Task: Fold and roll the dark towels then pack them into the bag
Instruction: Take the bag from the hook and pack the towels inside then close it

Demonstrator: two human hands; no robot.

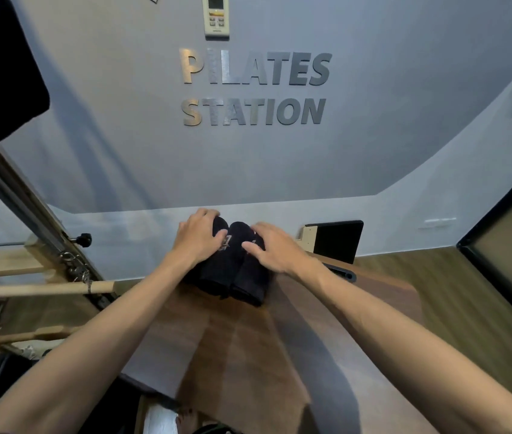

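At the far end of the wooden counter (248, 355), I clasp the rolled dark towels (233, 270), left hand (197, 236) and right hand (275, 249) curled over their sides. Soft, light, prone to unrolling; I judge the flanks the best hold.

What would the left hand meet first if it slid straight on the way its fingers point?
The left hand lies on the rolled dark towels, fingers pointing away. Past the towels' far end it would probably meet the grey wall, though depth is unclear.
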